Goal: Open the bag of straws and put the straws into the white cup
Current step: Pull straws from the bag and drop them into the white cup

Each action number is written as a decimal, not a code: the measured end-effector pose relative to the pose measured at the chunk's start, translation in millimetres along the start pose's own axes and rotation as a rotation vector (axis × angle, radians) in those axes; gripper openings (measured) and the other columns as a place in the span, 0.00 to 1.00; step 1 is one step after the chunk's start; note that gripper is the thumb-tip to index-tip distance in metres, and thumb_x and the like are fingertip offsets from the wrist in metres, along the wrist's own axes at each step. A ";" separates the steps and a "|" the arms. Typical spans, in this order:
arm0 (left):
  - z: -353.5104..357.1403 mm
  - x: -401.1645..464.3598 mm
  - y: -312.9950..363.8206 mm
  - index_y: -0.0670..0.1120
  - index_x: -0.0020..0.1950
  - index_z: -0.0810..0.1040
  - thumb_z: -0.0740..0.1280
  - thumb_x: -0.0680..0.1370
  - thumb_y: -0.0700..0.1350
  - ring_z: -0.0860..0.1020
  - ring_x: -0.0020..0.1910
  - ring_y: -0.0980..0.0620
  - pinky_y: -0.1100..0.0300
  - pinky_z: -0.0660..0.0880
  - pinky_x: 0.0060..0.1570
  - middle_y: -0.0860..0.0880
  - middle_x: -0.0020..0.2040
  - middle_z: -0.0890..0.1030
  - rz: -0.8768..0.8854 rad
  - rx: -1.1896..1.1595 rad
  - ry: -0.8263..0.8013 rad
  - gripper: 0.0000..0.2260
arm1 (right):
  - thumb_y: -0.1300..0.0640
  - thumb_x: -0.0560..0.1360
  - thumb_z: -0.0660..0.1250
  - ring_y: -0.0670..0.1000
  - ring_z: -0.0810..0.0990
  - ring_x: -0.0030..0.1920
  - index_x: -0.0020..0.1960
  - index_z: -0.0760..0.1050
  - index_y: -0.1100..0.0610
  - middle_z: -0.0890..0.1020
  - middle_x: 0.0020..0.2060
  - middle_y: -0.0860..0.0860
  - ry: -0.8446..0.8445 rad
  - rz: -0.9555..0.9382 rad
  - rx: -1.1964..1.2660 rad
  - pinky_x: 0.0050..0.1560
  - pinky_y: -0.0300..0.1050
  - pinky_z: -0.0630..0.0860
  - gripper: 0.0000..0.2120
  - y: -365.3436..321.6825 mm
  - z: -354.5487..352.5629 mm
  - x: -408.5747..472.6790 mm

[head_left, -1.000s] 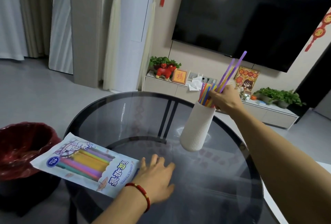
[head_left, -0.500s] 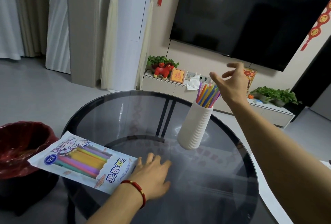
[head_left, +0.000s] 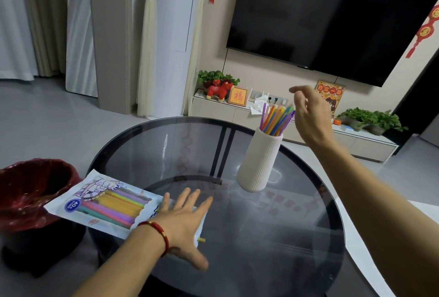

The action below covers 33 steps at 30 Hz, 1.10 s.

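A round glass table (head_left: 273, 237) is seen. The bag (head_left: 107, 208) is pressed flat under the spread left hand (head_left: 185, 220). Straws (head_left: 276, 118) are stood in the cup (head_left: 260, 161); the right hand (head_left: 311, 116) is held open beside them, empty.

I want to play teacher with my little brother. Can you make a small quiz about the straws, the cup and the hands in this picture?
1. True or false: the right hand is gripping a straw.
2. What lies under the left hand? A) the white cup B) the bag of straws C) the red bin
3. Fill in: the straws in the white cup stand with their tops ___ the rim.

Key
1. False: it is open beside the straws, fingers spread, holding nothing.
2. B: the palm rests flat on one end of the bag of straws, on the glass table.
3. Above.
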<state>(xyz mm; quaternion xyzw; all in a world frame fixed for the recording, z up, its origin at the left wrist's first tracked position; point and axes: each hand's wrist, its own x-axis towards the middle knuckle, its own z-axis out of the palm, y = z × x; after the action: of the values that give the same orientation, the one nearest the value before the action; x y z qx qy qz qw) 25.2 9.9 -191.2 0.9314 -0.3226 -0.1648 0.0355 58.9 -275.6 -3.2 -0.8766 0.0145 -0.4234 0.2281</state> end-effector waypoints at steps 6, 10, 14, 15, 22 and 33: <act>-4.4 -9.6 -30.5 0.57 0.79 0.32 0.76 0.61 0.65 0.41 0.80 0.53 0.33 0.31 0.72 0.54 0.81 0.47 0.037 0.031 -0.112 0.63 | 0.62 0.82 0.64 0.47 0.81 0.48 0.55 0.82 0.57 0.83 0.51 0.46 -0.264 -0.108 0.069 0.46 0.31 0.73 0.08 1.8 9.2 -111.1; -9.8 -4.8 -26.2 0.52 0.80 0.50 0.72 0.64 0.58 0.63 0.72 0.52 0.30 0.39 0.73 0.54 0.67 0.63 0.050 0.057 0.081 0.50 | 0.62 0.80 0.66 0.44 0.83 0.48 0.56 0.83 0.53 0.86 0.51 0.45 -0.634 0.050 0.158 0.49 0.38 0.81 0.10 11.9 41.7 -199.0; -16.3 1.0 -9.7 0.55 0.77 0.54 0.73 0.64 0.54 0.71 0.60 0.50 0.32 0.54 0.73 0.54 0.56 0.63 0.074 0.133 0.237 0.45 | 0.61 0.82 0.64 0.49 0.85 0.49 0.60 0.81 0.54 0.86 0.52 0.48 -0.691 0.371 0.372 0.52 0.50 0.84 0.10 18.4 65.0 -234.1; -18.4 1.2 -2.6 0.54 0.78 0.51 0.74 0.65 0.52 0.71 0.61 0.49 0.33 0.56 0.72 0.53 0.59 0.63 0.087 0.198 0.282 0.47 | 0.61 0.84 0.62 0.53 0.85 0.49 0.60 0.80 0.55 0.85 0.52 0.51 -0.679 0.455 0.446 0.50 0.52 0.85 0.10 18.2 68.6 -235.7; -27.7 9.9 43.3 0.48 0.80 0.42 0.74 0.70 0.41 0.65 0.70 0.41 0.28 0.46 0.71 0.42 0.73 0.61 0.182 0.704 0.488 0.50 | 0.56 0.86 0.56 0.57 0.84 0.41 0.62 0.80 0.61 0.86 0.48 0.64 -0.748 0.843 1.009 0.42 0.47 0.82 0.16 14.6 76.9 -244.5; -3.5 14.5 23.6 0.53 0.80 0.38 0.75 0.67 0.49 0.63 0.67 0.47 0.31 0.51 0.72 0.49 0.68 0.58 0.101 0.371 0.357 0.55 | 0.58 0.82 0.69 0.48 0.76 0.27 0.48 0.87 0.57 0.87 0.32 0.55 -0.539 0.648 0.719 0.32 0.41 0.77 0.09 22.3 70.6 -243.1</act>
<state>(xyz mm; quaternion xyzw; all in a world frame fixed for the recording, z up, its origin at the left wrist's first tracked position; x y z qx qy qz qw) 23.2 -17.7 -188.0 0.9191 -0.3818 0.0663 -0.0714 -40.3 -215.1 -229.2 -0.7716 0.0791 -0.0705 0.6272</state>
